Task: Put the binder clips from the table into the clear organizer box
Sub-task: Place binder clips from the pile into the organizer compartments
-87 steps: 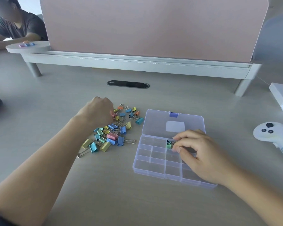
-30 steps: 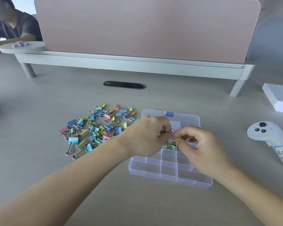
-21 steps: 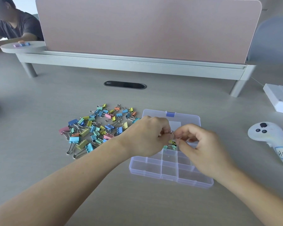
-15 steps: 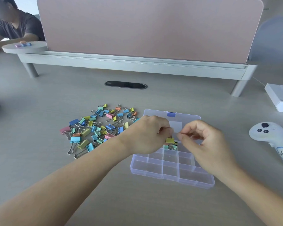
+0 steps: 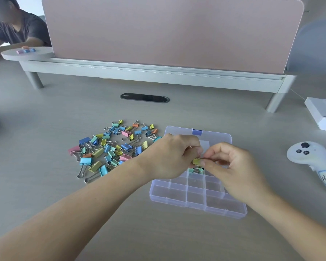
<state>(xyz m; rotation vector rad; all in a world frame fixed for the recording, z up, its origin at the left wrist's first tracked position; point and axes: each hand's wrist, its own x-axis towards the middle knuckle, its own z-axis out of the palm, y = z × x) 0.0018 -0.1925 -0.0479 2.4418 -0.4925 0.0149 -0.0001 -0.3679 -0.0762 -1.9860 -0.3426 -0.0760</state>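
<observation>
— Where is there room to move?
— Bare table lies in front of the clear organizer box. The pile of binder clips reaches towards its left edge, and a white controller sits well to its right.
— And the clip?
— A small yellow binder clip hangs over the box's far compartments, pinched between the left hand and right hand.

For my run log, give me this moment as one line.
phase: placing | left hand: holds yellow binder clip | right hand: pinches same clip | where: above clear organizer box | loose binder clips: piled left of box
</observation>
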